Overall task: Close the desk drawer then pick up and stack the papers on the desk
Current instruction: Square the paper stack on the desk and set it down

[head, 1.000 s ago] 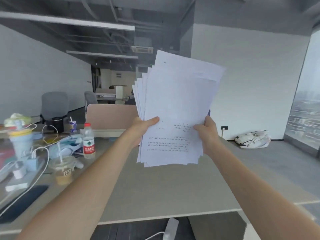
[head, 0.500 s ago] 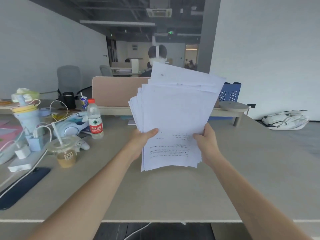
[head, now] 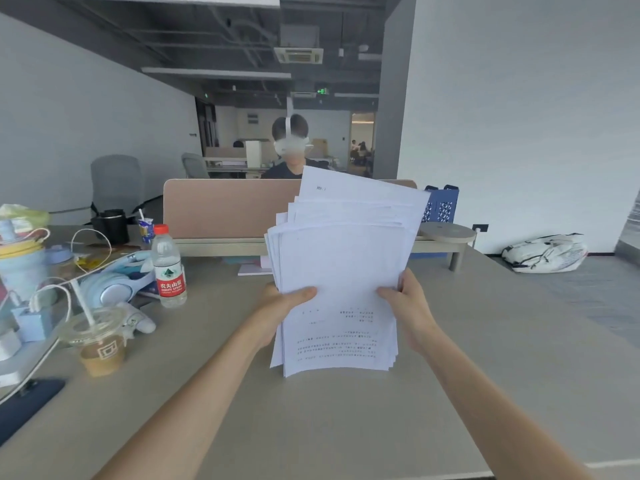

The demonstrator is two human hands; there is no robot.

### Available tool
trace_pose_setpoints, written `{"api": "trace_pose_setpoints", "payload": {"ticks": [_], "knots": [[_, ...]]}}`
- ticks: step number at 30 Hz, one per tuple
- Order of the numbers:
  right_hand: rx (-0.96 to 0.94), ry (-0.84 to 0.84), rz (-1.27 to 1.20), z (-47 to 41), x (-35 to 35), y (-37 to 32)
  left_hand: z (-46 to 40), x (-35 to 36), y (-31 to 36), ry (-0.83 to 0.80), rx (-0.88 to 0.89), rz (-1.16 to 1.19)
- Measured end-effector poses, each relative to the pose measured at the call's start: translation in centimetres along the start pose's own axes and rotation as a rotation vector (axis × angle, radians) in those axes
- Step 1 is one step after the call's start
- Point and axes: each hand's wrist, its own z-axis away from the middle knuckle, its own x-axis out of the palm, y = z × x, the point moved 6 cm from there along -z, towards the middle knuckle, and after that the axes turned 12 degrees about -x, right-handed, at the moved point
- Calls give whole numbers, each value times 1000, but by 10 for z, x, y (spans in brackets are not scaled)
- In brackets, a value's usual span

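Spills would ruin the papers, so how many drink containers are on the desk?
4, all at the left: a red-labelled clear plastic water bottle, a lidded plastic cup of brown drink, a small juice carton, a black mug. Clutter may hide more.

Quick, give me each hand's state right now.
Left hand: closed on the papers' left edge.
Right hand: closed on their right edge.

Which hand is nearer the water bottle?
Left. The left hand grips the papers' left edge, just right of the bottle; the right hand holds the far edge.
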Motion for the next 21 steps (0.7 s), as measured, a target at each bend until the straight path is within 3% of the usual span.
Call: {"api": "trace_pose_setpoints", "payload": {"ticks": [10, 21], "knots": [[-111, -5, -41, -26, -7, -51, 0, 3, 16, 59, 26, 51], [-368, -65, 43, -44, -3, -86, -1, 7, 26, 29, 110, 138]]}}
